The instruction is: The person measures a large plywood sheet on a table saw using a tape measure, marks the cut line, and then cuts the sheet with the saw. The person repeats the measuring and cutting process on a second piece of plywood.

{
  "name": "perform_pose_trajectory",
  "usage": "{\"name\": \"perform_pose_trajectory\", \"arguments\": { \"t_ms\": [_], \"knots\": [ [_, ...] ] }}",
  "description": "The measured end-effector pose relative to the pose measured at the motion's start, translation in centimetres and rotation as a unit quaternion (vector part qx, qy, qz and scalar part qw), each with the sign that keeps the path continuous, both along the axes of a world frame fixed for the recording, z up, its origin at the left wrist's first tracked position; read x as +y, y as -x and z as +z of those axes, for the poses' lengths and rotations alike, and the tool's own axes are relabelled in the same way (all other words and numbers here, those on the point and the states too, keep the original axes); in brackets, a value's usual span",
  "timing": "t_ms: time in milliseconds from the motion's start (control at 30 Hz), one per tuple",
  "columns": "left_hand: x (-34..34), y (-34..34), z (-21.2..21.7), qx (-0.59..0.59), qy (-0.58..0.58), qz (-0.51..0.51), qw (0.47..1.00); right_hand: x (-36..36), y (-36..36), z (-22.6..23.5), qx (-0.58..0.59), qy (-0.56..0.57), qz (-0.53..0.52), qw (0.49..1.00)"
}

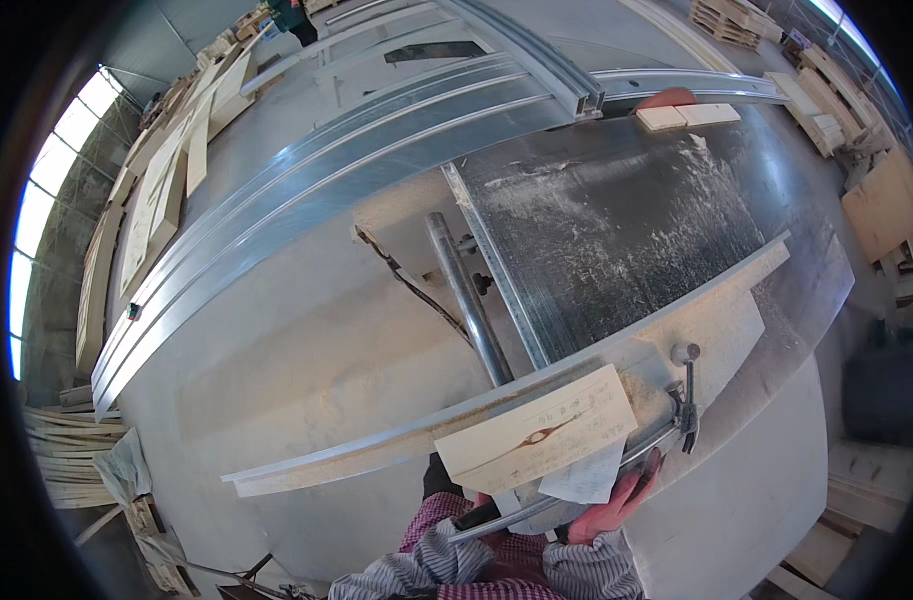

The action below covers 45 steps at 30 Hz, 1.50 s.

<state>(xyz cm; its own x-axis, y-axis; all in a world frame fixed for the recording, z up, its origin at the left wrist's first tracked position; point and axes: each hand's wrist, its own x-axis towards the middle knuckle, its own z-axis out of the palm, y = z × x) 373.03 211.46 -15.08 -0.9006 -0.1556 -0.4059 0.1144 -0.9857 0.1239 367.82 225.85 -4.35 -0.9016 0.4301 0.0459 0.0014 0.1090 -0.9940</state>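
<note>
My right hand [615, 508], in a pink-red glove, is low right of centre beside a curved metal bar [652, 440]. Its visible fingers look stretched and apart; I see no firm grip. A white sheet of paper [587, 474] overlaps the near part of this hand. Above the paper, a pale wooden board [497, 448] with a dark knot and handwriting lies tilted against a long metal fence [377, 447]. My left hand is mostly hidden below the board; only a striped sleeve [407, 568] and a small reddish patch show there.
A dark, dust-covered machine table [617, 230] lies beyond the fence. Two small wood pieces [689, 116] rest at its far edge beside a red rounded thing [667, 98]. A ribbed metal table [317, 180] runs left. Stacked timber [157, 215] and a person [295, 18] are further off.
</note>
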Motion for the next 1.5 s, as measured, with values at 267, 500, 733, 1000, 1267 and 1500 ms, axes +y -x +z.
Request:
{"name": "perform_pose_trajectory", "arguments": {
  "t_ms": [267, 500, 733, 1000, 1267, 1500],
  "knots": [
    [-4.2, 8.8, 5.4, 0.152, 0.057, 0.073, 0.984, -7.4, 5.2, 0.0, -0.009, -0.001, 0.022, 1.0],
    [-12.2, 12.5, 5.0, 0.045, -0.057, -0.025, 0.997, -16.2, 12.0, 0.3, 0.026, 0.142, 0.026, 0.989],
    [-17.8, 9.0, 2.4, -0.056, -0.067, -0.075, 0.993, -20.6, 15.4, 0.3, 0.036, 0.19, 0.037, 0.98],
    [-21.0, 2.6, 4.2, -0.186, 0.082, -0.17, 0.964, -20.2, 15.8, -0.3, 0.02, 0.123, 0.052, 0.991],
    [-37.7, 3.2, 30.4, -0.137, 0.827, -0.317, 0.443, -19.6, 16.0, -0.7, 0.018, 0.021, 0.054, 0.998],
    [-40.8, 27.1, 21.6, -0.125, -0.201, -0.167, 0.957, -19.7, 15.6, -0.4, 0.005, -0.048, 0.044, 0.998]
  ]
}}
